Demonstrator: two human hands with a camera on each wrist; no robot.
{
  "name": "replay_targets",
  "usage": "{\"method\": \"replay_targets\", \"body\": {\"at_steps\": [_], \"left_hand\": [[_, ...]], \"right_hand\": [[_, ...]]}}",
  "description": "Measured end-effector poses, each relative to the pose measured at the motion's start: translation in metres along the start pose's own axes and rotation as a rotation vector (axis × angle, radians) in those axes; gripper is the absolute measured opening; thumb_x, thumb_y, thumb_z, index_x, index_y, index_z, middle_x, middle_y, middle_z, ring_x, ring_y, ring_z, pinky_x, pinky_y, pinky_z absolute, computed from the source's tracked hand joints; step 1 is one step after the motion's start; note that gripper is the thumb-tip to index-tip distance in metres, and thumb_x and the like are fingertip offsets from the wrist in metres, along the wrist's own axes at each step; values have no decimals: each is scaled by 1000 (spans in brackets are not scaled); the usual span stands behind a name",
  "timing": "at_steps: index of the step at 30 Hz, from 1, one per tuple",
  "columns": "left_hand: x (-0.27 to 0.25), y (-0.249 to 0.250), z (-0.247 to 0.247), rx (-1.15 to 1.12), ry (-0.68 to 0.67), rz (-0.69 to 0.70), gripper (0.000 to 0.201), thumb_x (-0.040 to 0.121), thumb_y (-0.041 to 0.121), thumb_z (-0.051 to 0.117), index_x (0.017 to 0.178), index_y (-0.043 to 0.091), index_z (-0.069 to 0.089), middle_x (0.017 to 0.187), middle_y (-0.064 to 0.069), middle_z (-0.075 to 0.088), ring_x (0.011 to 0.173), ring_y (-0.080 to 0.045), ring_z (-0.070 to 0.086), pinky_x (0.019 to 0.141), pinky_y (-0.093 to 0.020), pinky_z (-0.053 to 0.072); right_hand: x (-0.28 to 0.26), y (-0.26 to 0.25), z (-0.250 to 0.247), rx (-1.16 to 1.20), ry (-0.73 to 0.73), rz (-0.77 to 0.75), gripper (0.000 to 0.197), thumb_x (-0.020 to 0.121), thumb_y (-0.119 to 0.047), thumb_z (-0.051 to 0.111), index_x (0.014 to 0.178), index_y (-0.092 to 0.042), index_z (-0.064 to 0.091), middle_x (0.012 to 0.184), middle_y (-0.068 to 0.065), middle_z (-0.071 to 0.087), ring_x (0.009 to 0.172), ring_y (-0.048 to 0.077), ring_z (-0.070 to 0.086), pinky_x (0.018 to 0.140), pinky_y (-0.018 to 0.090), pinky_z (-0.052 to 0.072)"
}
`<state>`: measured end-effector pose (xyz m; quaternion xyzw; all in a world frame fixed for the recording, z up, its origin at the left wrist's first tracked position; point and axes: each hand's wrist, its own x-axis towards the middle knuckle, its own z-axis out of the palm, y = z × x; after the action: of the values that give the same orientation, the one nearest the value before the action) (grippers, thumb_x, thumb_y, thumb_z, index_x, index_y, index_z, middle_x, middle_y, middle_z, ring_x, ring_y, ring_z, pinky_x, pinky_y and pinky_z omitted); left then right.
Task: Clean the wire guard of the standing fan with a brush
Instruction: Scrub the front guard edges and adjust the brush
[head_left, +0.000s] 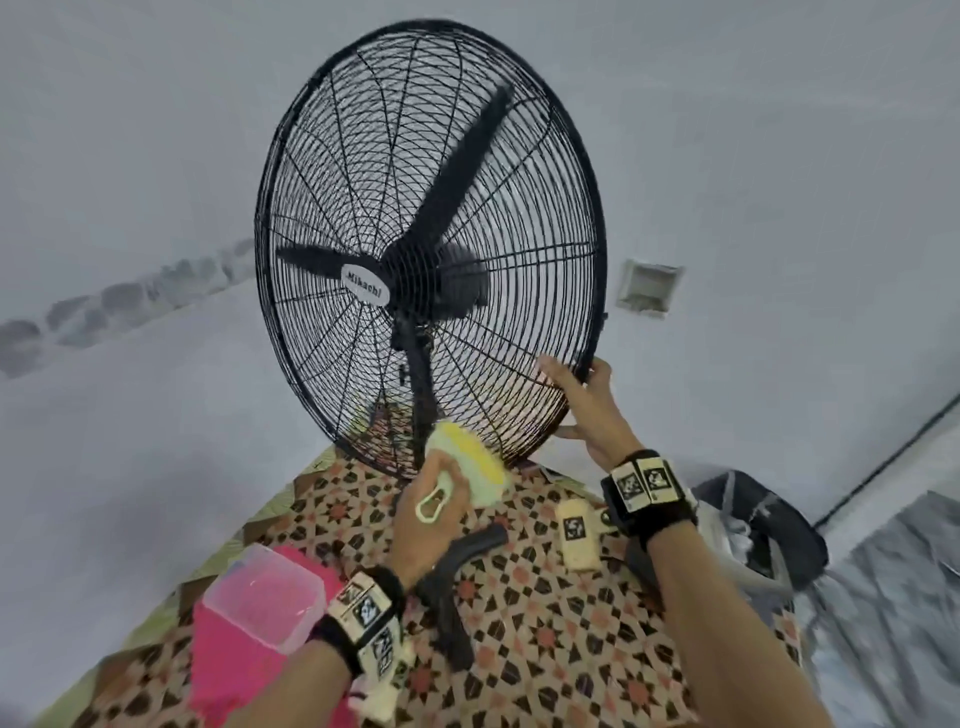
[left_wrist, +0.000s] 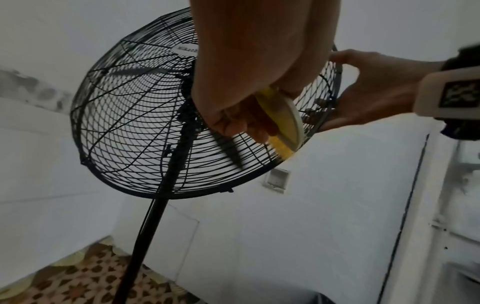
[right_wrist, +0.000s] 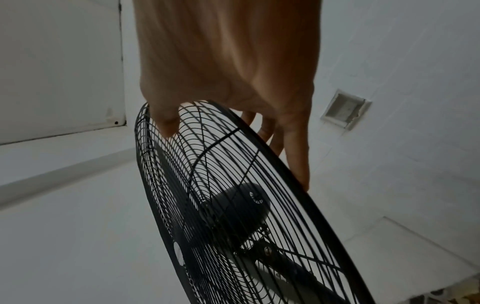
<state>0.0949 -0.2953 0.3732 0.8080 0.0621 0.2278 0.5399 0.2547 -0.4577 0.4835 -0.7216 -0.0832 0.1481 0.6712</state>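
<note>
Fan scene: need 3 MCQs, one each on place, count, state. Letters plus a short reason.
1. Where on the wire guard is the brush?
A. top rim
B. lower edge
C. centre badge

2. How many blades show behind the guard?
A. three
B. four
C. five

3. What is the right hand doing?
A. hanging free
B. gripping the guard's rim
C. holding the pole

Answers:
1. B, since the left hand holds the yellow bristles against the bottom wires.
2. A, as the head view shows three dark blades round the hub.
3. B, thumb in front and fingers behind the rim in the right wrist view.
</note>
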Motion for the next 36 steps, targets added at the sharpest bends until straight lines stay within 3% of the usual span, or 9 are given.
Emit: {"method": "replay_targets", "body": {"at_steps": [6, 9, 14, 16, 20, 23, 28, 33, 36], "left_hand": [[27, 55, 3, -43, 47, 116, 8, 106, 10, 56, 101, 9, 50, 82, -10, 60, 56, -9, 49, 47, -22, 41], [29, 50, 8, -65, 41, 144, 9, 105, 6, 56, 101, 8, 48, 81, -3, 55, 60, -19, 51, 53, -26, 43], [-5, -2, 3, 44, 24, -2, 20, 103, 7, 60, 98, 25, 51, 84, 12, 64, 66, -2, 61, 58, -16, 45], [2, 19, 9, 58, 17, 57, 11, 105, 11, 60, 104, 18, 51, 81, 7, 65, 59, -2, 61, 50, -12, 42], [27, 69, 34, 151, 11, 292, 12, 110, 36, 49, 109, 24, 48, 77, 0, 60, 56, -17, 56, 44, -28, 43], [17, 41, 42, 288, 71, 366, 15, 110, 46, 38, 103, 33, 41, 78, 11, 52, 59, -5, 51, 45, -21, 42], [-25, -24, 35, 241, 78, 137, 13, 108, 42, 40, 105, 30, 44, 85, 7, 62, 56, -9, 63, 40, -20, 46], [20, 50, 50, 218, 159, 346, 12, 109, 38, 42, 108, 27, 45, 83, 5, 58, 60, -10, 57, 44, -21, 44], [31, 61, 54, 211, 196, 364, 11, 110, 37, 41, 105, 28, 43, 76, 4, 55, 56, -15, 53, 43, -24, 42]], "right_hand": [[0, 2, 0, 55, -12, -45, 70, 95, -60, 60, 147, -23, 30, 149, -6, 42, 121, 3, 53, 92, 60, 57], [0, 3, -1, 82, -35, -41, 60, 96, -58, 58, 142, -26, 36, 142, -10, 48, 128, 6, 51, 89, 58, 59], [0, 10, -12, 109, -35, -23, 81, 82, -70, 67, 140, -21, 38, 145, -6, 48, 127, 6, 52, 89, 63, 57], [0, 10, -12, 126, -37, -8, 80, 83, -66, 70, 139, -17, 41, 145, -4, 49, 128, 8, 53, 86, 63, 59], [2, 3, -7, 143, -26, 7, 71, 84, -72, 66, 131, -20, 50, 143, 1, 53, 129, 19, 54, 77, 56, 62], [0, 0, -4, 114, -35, 2, 89, 75, -89, 56, 137, -25, 52, 144, 2, 54, 129, 23, 56, 75, 55, 62], [-6, 2, -3, 54, -4, -16, 81, 75, -87, 54, 124, -22, 49, 134, -1, 54, 123, 15, 57, 81, 57, 62], [-6, 3, 2, 24, 20, -18, 81, 78, -85, 51, 129, -22, 49, 127, -13, 53, 120, 10, 55, 84, 55, 61], [-6, -2, 4, 24, 50, -16, 76, 81, -83, 51, 129, -24, 49, 126, -12, 53, 122, 16, 54, 85, 57, 61]]}}
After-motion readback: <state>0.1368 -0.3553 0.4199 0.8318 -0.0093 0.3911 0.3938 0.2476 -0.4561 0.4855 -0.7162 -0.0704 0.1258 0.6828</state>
